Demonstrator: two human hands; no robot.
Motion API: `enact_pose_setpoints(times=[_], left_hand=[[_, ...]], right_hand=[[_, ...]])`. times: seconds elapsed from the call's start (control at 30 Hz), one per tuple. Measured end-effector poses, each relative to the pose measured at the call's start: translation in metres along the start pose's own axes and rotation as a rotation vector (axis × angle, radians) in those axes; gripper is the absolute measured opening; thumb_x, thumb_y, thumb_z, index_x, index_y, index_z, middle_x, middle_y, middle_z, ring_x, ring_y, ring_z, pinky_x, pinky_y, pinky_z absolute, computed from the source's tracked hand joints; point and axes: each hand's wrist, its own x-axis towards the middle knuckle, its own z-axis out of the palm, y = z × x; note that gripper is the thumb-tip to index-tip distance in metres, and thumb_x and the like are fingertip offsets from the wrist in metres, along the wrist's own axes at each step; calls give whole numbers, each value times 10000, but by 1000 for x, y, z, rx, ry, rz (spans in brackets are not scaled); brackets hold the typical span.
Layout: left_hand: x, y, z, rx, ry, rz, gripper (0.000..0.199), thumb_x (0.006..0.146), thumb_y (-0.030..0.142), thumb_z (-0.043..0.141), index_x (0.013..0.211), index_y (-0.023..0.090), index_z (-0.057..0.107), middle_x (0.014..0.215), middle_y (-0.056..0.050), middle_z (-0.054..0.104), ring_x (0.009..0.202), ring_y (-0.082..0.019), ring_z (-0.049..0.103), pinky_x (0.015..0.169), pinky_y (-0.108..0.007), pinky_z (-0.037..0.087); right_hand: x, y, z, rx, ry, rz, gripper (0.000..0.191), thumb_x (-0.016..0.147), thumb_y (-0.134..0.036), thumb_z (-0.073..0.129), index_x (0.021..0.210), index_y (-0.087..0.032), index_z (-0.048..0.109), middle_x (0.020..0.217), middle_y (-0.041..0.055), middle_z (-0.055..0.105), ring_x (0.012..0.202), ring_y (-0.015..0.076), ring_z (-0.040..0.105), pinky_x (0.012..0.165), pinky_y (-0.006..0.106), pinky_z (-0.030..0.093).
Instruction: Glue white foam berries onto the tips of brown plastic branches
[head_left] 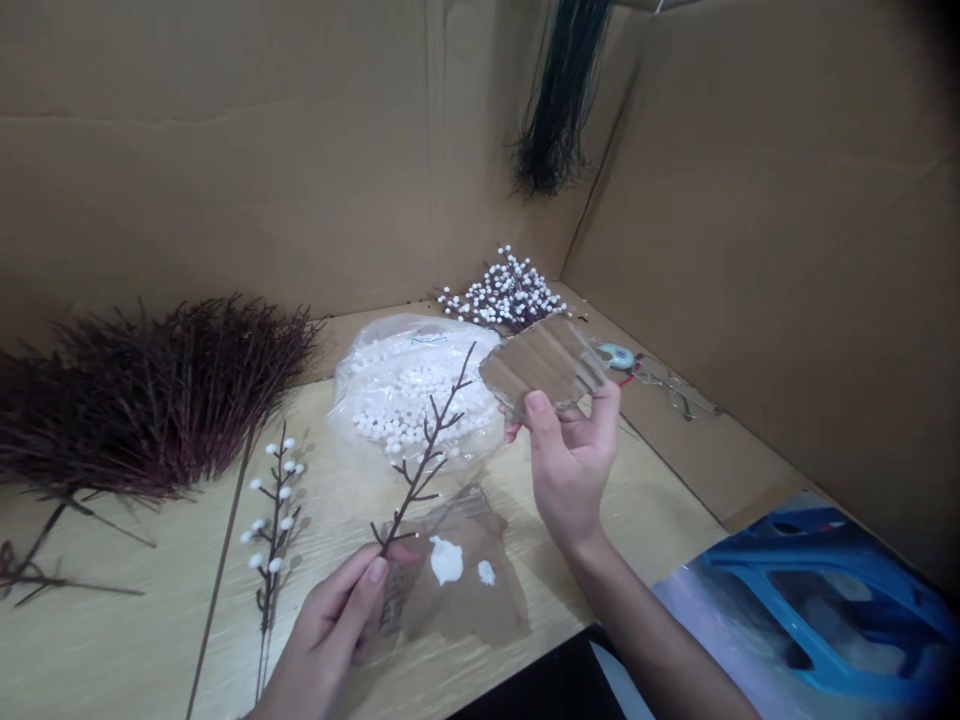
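Observation:
Between thumb and fingers, my left hand point(337, 610) pinches a dark brown artificial twig point(424, 465) near its lower end; it leans up to the right. My right hand point(574, 460) grips a piece of cardboard point(544, 365) and holds it raised above the table. Below the hands lies a second cardboard piece point(465, 610) with two white blobs on it, a larger one point(447, 560) and a smaller one point(487, 573). Left of my left hand rests a twig with white berries point(275, 510). Behind the held twig sits a clear plastic bag point(412, 390) of white beads.
A large pile of bare dark twigs point(150, 400) covers the left. White-berried twigs point(510, 290) are heaped at the back. Dark strands point(566, 100) hang above. Cardboard walls point(787, 250) enclose the table. Glasses point(679, 388) and a blue plastic object point(772, 600) lie right.

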Motion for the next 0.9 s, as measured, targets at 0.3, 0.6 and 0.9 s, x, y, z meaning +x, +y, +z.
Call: enact_pose_setpoints(times=[0.3,0.6,0.9], left_hand=[[-2,1,-1,-7,-16,-2,549,909,700,517,1053,190,661,593,83,271,522,-121,246,473,-231,235],[-2,1,1,-42,14,-18,564,895,702,543,1057,178,674,595,82,276,529,-118,252,474,-229,230],[0,0,-1,-115,-9,-12,461,942,609,558,1077,183,669,617,76,304,543,-117,277,470,-216,240]], right_hand=[[0,0,1,-1,-9,-45,225,917,-234,658,1064,-283,496,808,-42,635,553,104,573,501,255,522],[1,0,1,-28,-11,-44,228,913,-271,669,1065,-284,500,829,-26,640,556,116,567,493,270,519],[-27,-9,-41,-37,118,120,429,900,-309,688,1268,-315,468,734,-68,612,547,113,581,552,268,520]])
